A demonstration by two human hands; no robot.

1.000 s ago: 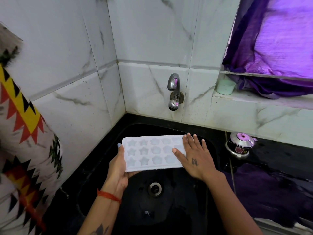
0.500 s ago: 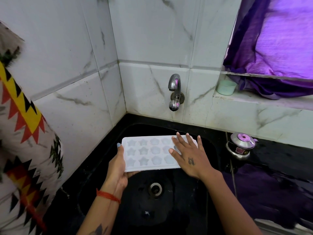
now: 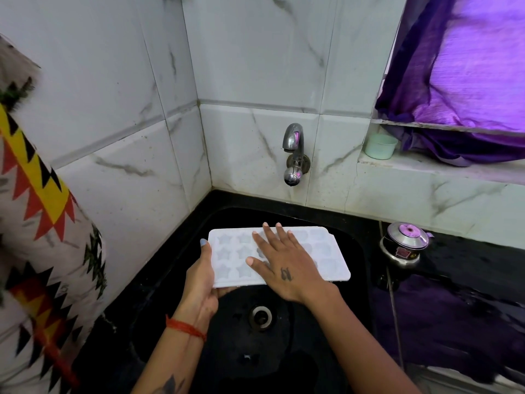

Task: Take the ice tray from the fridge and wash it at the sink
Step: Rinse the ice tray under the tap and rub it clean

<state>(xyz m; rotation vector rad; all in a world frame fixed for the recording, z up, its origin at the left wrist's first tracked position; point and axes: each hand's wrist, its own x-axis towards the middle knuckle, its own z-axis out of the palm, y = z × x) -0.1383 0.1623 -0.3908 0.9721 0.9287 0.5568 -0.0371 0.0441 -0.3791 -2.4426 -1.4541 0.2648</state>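
Black sink (image 3: 352,251), dry tap (image 3: 294,155) beyond both hands. Left hand (image 3: 200,282) gripping ice tray (image 3: 326,251) end; right hand (image 3: 284,265) flat on top, fingers spread (rub every mould, tray level).

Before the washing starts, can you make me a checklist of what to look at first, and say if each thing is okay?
1. Ice tray is over the sink: ok.
2. Left hand grips the tray's left end, thumb on top: ok.
3. Right hand lies flat on the tray with straight fingers: ok.
4. Water running from the tap: not ok, no stream shows.
5. Tray sits under the spout: not ok, it looks nearer the person than the tap.
6. Drain is open and uncovered: ok.
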